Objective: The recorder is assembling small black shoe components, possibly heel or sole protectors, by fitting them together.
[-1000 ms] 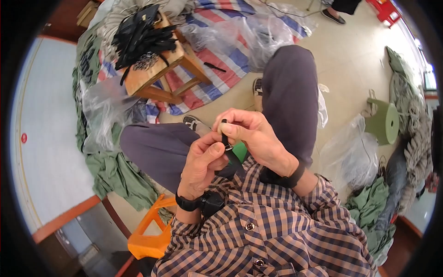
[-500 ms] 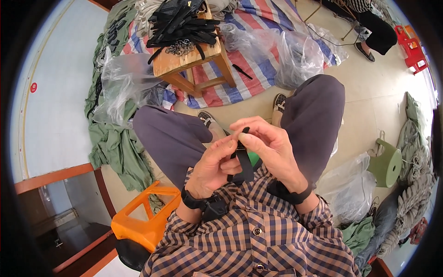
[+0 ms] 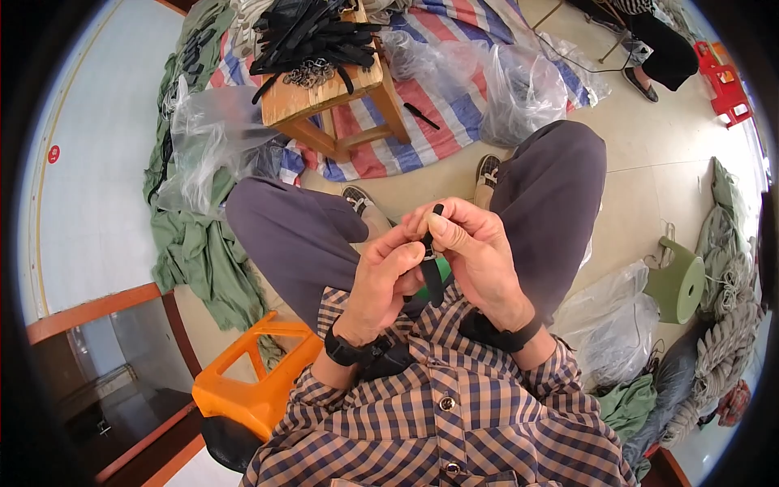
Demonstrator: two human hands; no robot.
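Observation:
In front of my lap I hold a short black strap [image 3: 434, 284] between both hands. My left hand [image 3: 377, 280] is closed, with its thumb pressed on the strap near a small metal piece that looks like a ring or buckle [image 3: 428, 254]. The thumb and fingers of my right hand [image 3: 479, 252] pinch the strap's upper end, and the lower end hangs down between the hands. Beyond my knees, a wooden stool [image 3: 304, 109] bears a heap of similar black straps [image 3: 312, 36] and a small pile of metal rings [image 3: 308, 73].
Under the wooden stool spreads a striped sheet [image 3: 381, 154] with one loose black strap [image 3: 422, 116] and clear plastic bags [image 3: 523, 93]. An orange stool [image 3: 243, 381] stands at my left, a green stool [image 3: 677, 280] at my right. Another person's leg [image 3: 665, 53] shows far right.
Both hands have shifted slightly on the strap, and its upper end now sticks up further between my right thumb and fingers. The metal piece shows more plainly.

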